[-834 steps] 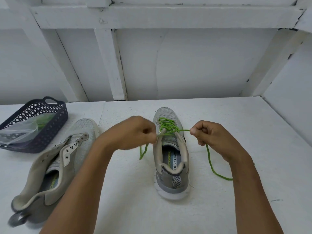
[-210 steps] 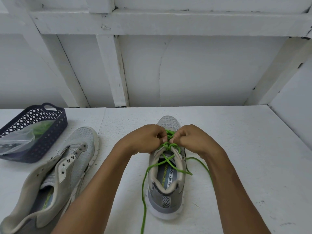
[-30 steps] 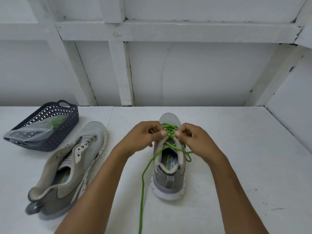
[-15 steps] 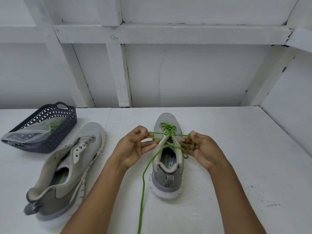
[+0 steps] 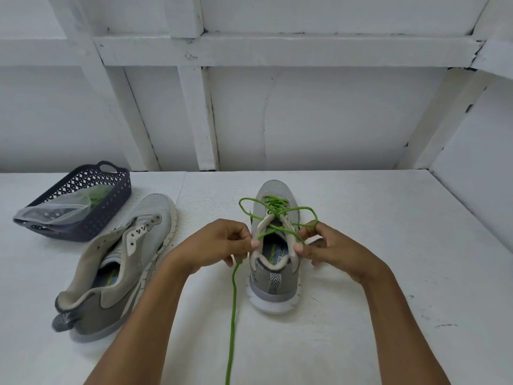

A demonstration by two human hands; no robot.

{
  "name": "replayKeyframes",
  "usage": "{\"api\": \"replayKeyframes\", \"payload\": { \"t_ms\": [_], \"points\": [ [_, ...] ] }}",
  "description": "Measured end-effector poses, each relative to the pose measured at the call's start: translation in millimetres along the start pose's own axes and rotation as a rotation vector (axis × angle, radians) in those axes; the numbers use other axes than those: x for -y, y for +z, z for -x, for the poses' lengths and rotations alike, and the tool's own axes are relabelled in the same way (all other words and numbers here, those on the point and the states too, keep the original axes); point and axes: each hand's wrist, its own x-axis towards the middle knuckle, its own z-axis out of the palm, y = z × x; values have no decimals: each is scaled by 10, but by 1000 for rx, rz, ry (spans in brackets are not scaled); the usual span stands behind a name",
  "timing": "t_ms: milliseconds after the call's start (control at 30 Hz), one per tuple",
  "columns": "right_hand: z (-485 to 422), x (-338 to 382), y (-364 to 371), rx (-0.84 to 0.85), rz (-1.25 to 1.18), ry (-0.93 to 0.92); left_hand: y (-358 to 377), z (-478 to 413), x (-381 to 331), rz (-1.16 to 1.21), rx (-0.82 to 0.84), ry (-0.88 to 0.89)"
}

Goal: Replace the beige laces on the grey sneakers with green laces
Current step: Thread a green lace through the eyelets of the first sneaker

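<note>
Running up-frame heel to toe, the sneaker [image 5: 273,276] is flanked by left hand [image 5: 222,243] and right hand [image 5: 330,245], each pinching the green lace [image 5: 277,209]; its loops lie above the pinches.

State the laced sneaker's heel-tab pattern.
Black-and-white chevrons on the heel tab; head view.

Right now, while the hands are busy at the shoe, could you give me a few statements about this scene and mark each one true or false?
1. Both the left hand and the right hand pinch the green lace of the middle sneaker. True.
2. The other sneaker is already laced in green. False: its eyelets are empty.
3. The dark basket stands right of both sneakers. False: it stands left of them, farther back.
4. A clear bag lies in the dark basket. True.
</note>
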Motion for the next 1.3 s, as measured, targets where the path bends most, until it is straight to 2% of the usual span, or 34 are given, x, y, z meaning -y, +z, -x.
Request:
{"api": "replayKeyframes", "payload": {
  "t_ms": [133, 200, 267, 367, 400, 467, 533, 600, 667, 733, 800, 900, 967, 1033, 1133, 1300],
  "points": [
    [50, -2, 36, -17, 57, 18, -36, 45, -17, 163, -81, 77],
    [82, -15, 33, -18, 47, -27, -41, 36, -26, 398, -153, 149],
    [90, -15, 31, -21, 43, -80, -43, 15, -35, 671, -155, 214],
    [89, 10, 30, -92, 49, -141, 1, -17, -59, 1007, -185, 208],
    [78, 20, 34, -116, -19, -156, 6, -29, -70, 1072, -226, 177],
    [65, 39, 42, -157, -380, -201, -6, -40, -61, 1151, -326, 107],
    [62, 69, 25, -163, -833, -282, -40, -44, -44, 1081, -403, 37],
    [80, 94, 8, -135, -1101, -329, -58, -51, -26, 798, -444, -3],
    [64, 117, 1, -150, -1243, -328, -49, -60, -28, 425, -421, -3],
    [27, 117, -24, -231, -1291, -282, -43, -57, -85, 75, -305, -14],
    [-9, 84, -68, -331, -1225, -204, -81, -58, -140, -228, -206, -38],
    [-6, 38, -132, -481, -790, -130, -205, -49, -221, -460, -120, -63],
    [43, 72, -121, -432, -472, -121, -256, -48, -257, -460, -46, -55],
    [74, 143, -61, -290, -150, -136, -262, -52, -270, -451, 15, -28],
    [57, 204, 53, -170, 255, -139, -241, -51, -261, -362, 8, 48],
    [29, 256, 46, -183, 316, -169, -271, -24, -220, -91, -108, 70]
  ]
}}
